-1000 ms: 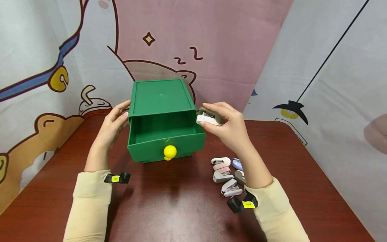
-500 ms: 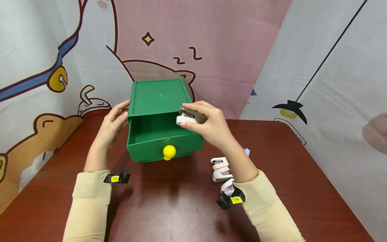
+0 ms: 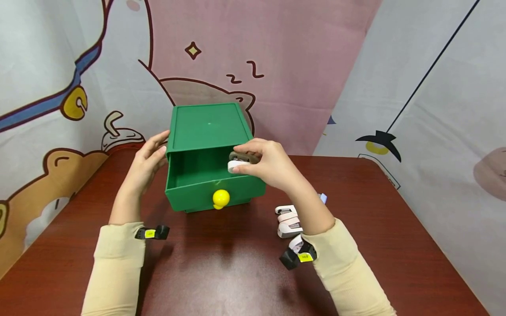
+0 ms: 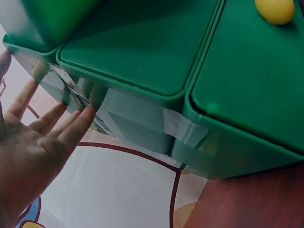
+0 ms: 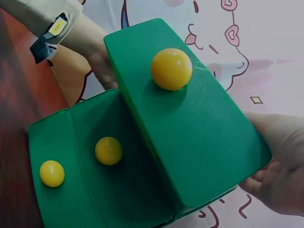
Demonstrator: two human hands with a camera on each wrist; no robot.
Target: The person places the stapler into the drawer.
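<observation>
The spread left hand (image 3: 147,161) touches the nine o'clock side of the green drawer cabinet (image 3: 209,125), presumably steadying it, while the right hand (image 3: 272,164) pinches a brown-and-white stapler (image 3: 237,167) over the pulled-out drawer (image 3: 193,198), toward three o'clock.

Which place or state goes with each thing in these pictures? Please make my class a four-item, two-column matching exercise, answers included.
Things:
1. Left hand
2. Right hand
3. Top drawer
4. Cluster of staplers

Places and states:
A. Pulled open
B. At the left side of the green cabinet
C. On the tabletop
D. Pinching a brown-and-white stapler

Pairs: 1-B; 2-D; 3-A; 4-C
</observation>
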